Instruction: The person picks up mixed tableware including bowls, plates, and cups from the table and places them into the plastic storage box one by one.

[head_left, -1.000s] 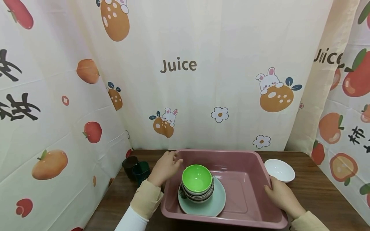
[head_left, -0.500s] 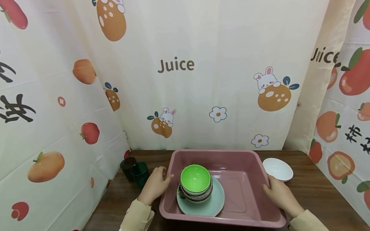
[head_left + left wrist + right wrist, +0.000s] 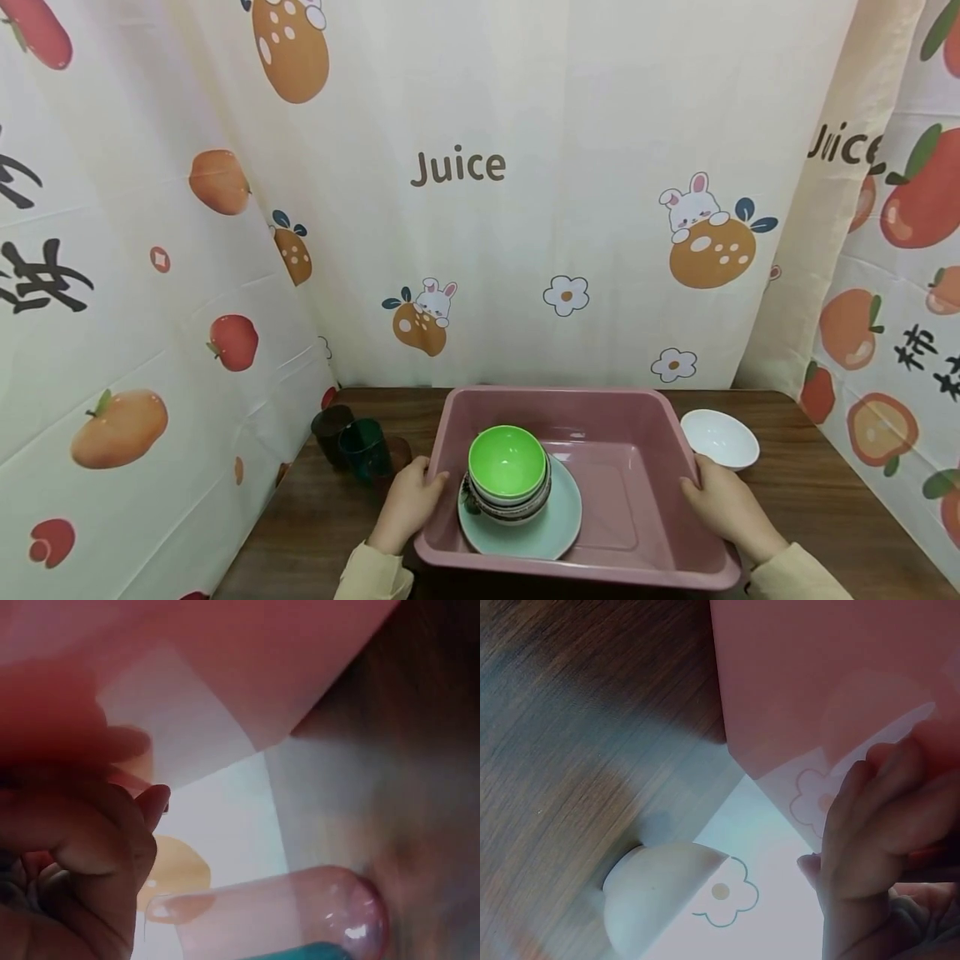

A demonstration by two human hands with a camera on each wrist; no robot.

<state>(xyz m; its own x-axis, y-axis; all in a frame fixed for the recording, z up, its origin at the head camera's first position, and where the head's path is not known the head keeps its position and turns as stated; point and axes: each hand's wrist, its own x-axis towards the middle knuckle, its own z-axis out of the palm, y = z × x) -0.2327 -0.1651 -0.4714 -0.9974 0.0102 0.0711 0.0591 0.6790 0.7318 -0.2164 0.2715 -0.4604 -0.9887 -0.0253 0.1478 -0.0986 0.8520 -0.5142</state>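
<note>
A pink rectangular plastic basin (image 3: pixel 607 521) stands on the table before me. At its left rim my left hand (image 3: pixel 407 507) grips with the thumb over the edge and the fingers along the outer wall. My right hand (image 3: pixel 726 506) holds the opposite rim in the same way. Inside the basin, toward the left, lies a pale green plate (image 3: pixel 564 518). On that plate rests a stack of bowls, topped by a bright green bowl (image 3: pixel 507 462). The left wrist view shows curled fingers (image 3: pixel 97 840) against the basin's outside; lower bowls are mostly hidden.
Left of the basin stand a dark cup (image 3: pixel 328 433), a teal cup (image 3: pixel 364 450) and a reddish see-through cup (image 3: pixel 400 454), close to my left hand. Beyond my right hand sits a white bowl (image 3: pixel 720 439). Printed curtains (image 3: pixel 510 250) enclose the wooden table (image 3: pixel 300 533).
My left hand has come down from the rim's far left corner, moved outside the basin, and now grips the left rim. A reddish cup has come into sight. The right hand keeps its hold.
</note>
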